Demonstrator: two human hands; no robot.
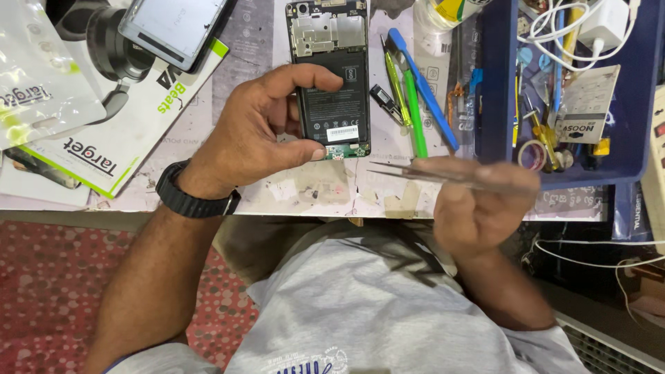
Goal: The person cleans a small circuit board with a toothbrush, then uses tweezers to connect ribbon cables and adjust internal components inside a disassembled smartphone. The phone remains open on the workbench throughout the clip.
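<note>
Left hand (256,131) pinches opened phone (331,76) at lower edge, steadying it. Right hand (478,208), below-right of phone, fingers closed around tweezers (443,174), tips toward phone.

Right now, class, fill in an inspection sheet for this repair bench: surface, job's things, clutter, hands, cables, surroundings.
Surface: pale, stained worktop.
Job's things: black opened phone with bare battery; thin metal tweezers, blurred.
Clutter: green and blue plastic pry tools; blue plastic tray of small tools; white printed packets.
Hands: left hand fingers grip the phone's lower part; right hand holds the tweezers.
Cables: white cable in the tray.
Surroundings: red dotted floor.
</note>
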